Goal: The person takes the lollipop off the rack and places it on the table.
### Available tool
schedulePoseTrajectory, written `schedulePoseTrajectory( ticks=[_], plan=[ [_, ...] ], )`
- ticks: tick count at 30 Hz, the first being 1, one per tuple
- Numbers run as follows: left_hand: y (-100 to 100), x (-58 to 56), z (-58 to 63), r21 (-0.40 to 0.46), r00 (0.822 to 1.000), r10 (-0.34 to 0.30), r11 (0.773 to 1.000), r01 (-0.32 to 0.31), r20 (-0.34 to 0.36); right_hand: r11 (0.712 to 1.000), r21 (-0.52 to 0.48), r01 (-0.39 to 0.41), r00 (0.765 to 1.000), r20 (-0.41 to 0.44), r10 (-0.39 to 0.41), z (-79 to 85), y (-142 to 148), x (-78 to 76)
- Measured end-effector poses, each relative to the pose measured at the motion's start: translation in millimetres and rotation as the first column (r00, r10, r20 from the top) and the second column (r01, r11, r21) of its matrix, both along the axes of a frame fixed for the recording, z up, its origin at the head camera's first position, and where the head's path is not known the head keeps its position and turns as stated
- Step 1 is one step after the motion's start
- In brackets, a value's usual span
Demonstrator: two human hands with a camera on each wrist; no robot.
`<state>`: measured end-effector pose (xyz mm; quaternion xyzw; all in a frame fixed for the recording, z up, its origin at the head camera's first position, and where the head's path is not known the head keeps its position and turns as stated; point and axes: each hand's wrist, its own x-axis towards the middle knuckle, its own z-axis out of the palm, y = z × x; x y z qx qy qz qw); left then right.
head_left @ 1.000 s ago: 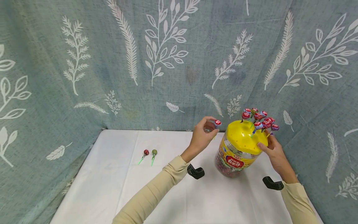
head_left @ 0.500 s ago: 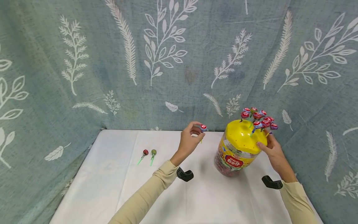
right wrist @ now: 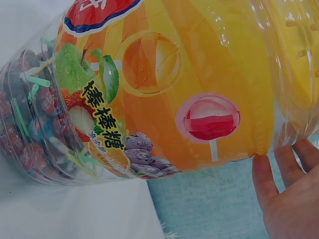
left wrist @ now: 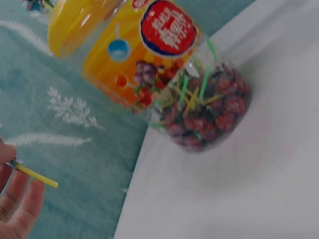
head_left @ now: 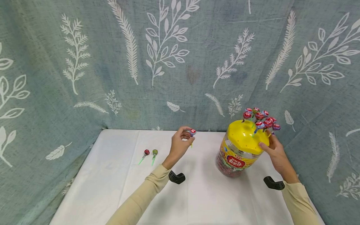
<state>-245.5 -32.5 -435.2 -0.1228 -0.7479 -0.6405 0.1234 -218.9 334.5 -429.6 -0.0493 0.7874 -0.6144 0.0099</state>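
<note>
Well left of the candy jar, my left hand [head_left: 179, 143] pinches a lollipop [head_left: 192, 132] between thumb and fingers. Its red-and-blue wrapped head points up, and its yellow stick [left wrist: 37, 175] hangs below the fingertips. The big clear jar [head_left: 236, 156] has a yellow lid [head_left: 244, 137] and a fruit label, and more lollipops [left wrist: 219, 109] lie inside at its bottom. My right hand [head_left: 277, 153] holds the jar at the lid's right edge, thumb in front and fingers around the side. Several wrapped lollipops [head_left: 259, 116] stand upright in the lid, toward its back and right.
On the white table [head_left: 92, 193], a red lollipop [head_left: 146, 152] and a green lollipop [head_left: 155, 152] lie side by side at left, both with green sticks. A grey-green leaf-patterned curtain [head_left: 180, 62] closes off the back and sides.
My left hand has moved left and slightly down, away from the jar, with the lollipop in its fingers. The right hand and the jar stay where they were.
</note>
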Motion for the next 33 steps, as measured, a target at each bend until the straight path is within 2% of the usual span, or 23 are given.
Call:
schedulePoseTrajectory(
  ticks=[4,5,8,11,12,15,16,22,33],
  plan=[
    [-11,1.4,-7.8,-0.014,0.999,0.03,0.999,-0.029,0.038,1.0,0.03,0.006,1.0,-0.001,-0.006,-0.4,0,1.7],
    [-15,-1.7,-15.4,-0.014,0.998,0.043,0.999,-0.042,0.05,1.0,0.03,0.004,1.0,-0.003,-0.004,-0.2,0,2.0],
    [-25,-2.9,-25.0,-0.015,0.994,0.061,0.998,-0.06,0.093,1.0,0.026,0.002,1.0,-0.01,-0.002,-0.1,0,1.9],
    [-35,-10.7,-45.2,-0.009,0.989,0.082,0.997,-0.081,0.12,1.0,0.028,0.001,1.0,-0.017,-0.001,0.0,0,1.4],
    [-38,-10.6,-47.6,-0.008,0.988,0.087,0.996,-0.086,0.13,0.999,0.032,0.002,1.0,-0.017,-0.001,-0.2,0,1.3],
    [-46,-18.7,-68.1,-0.008,0.981,0.125,0.992,-0.126,0.15,0.999,0.039,0.003,1.0,-0.018,-0.002,-0.3,-1,1.0],
    [-48,-18.9,-71.1,-0.009,0.978,0.139,0.99,-0.139,0.154,0.999,0.042,0.003,1.0,-0.019,-0.003,-0.5,-1,0.8],
    [-57,-16.5,-80.8,-0.023,0.967,0.189,0.982,-0.188,0.172,0.999,0.037,0.007,1.0,-0.024,-0.006,0.0,0,-0.3],
    [-77,-15.8,-97.0,-0.027,0.956,0.183,0.983,-0.181,0.229,1.0,-0.007,0.01,1.0,0.012,-0.01,1.5,-1,-0.2]
  ],
)
